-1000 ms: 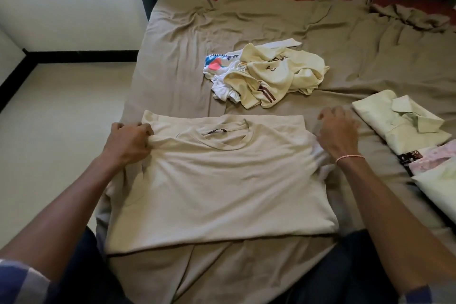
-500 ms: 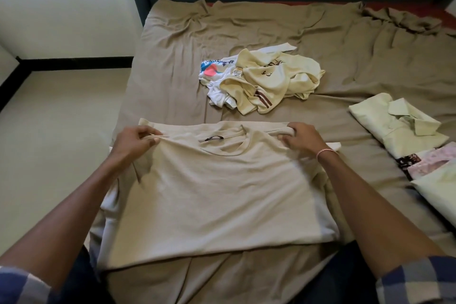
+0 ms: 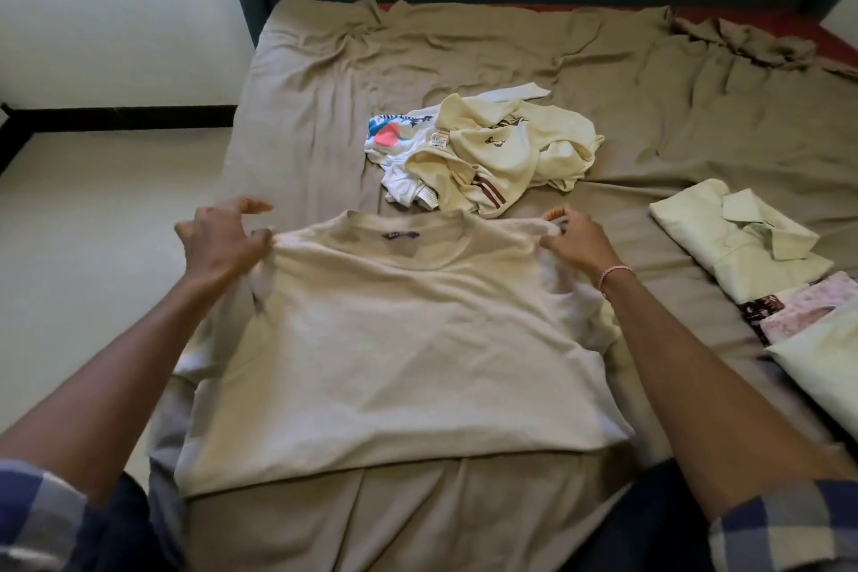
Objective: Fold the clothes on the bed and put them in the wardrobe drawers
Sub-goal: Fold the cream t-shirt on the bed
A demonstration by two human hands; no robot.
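T-shirt [image 3: 408, 339] shoulders lifted higher, left hand [image 3: 223, 242], right hand [image 3: 575, 242] pinching them (hem flat)

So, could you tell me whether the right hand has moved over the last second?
Yes. The right hand has shifted left, away from the folded pale green shirt, and now pinches the beige T-shirt at its shoulder.

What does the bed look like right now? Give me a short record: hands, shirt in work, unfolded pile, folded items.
left hand: pinches one shoulder of the beige T-shirt, other fingers spread
right hand: pinches the opposite shoulder
beige T-shirt: collar away from the person, shoulders lifted, hem on the bed sheet
unfolded pile: cream shirt over white printed shirt, beyond the collar
folded items: pale green collared shirt at right, pink patterned piece nearer the person
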